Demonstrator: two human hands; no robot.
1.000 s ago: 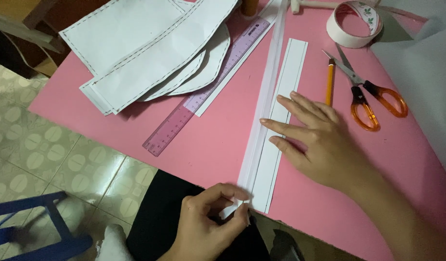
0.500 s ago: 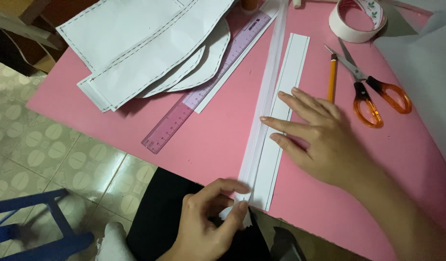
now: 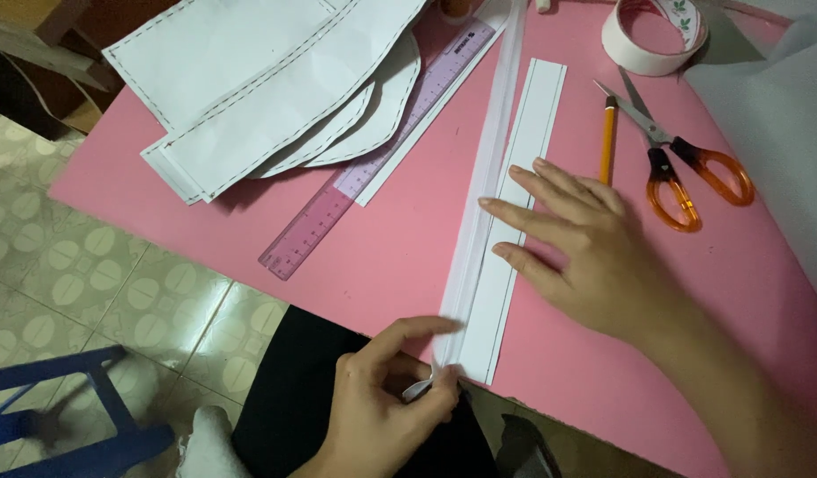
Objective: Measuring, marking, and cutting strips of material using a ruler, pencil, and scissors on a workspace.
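At the near edge of the pink desk (image 3: 364, 257), the left hand (image 3: 386, 398) is closed in a pinch on the lower end of a long white zipper tape (image 3: 484, 186), thumb and forefinger clamped on the little end that hangs just off the desk. A second ago that hand sat a touch lower and its fingers were less curled; now the forefinger has stretched up along the tape's end and the grip looks tighter, which reads as the tape being pulled straight against its paper guide.

The right hand (image 3: 585, 257) lies flat and unclenched, grasping nothing, fingers spread across the long white paper strip (image 3: 528, 177) that lies touching the tape on its right side. It has barely shifted since the earlier views, so it seems to serve as a weight that keeps the strip and tape from sliding.

Taking the paper strip as the landmark: the tape runs along its left edge, up to the far side of the desk. An orange pencil (image 3: 607, 142) lies just right of the strip, and orange-handled scissors (image 3: 683, 173) lie further right. A roll of tape (image 3: 652, 35) sits beyond the strip's far end to the right. Left of the strip lie a pink transparent ruler (image 3: 373, 159) and, past it, a stack of white paper pattern pieces (image 3: 267, 80) with dashed outlines.
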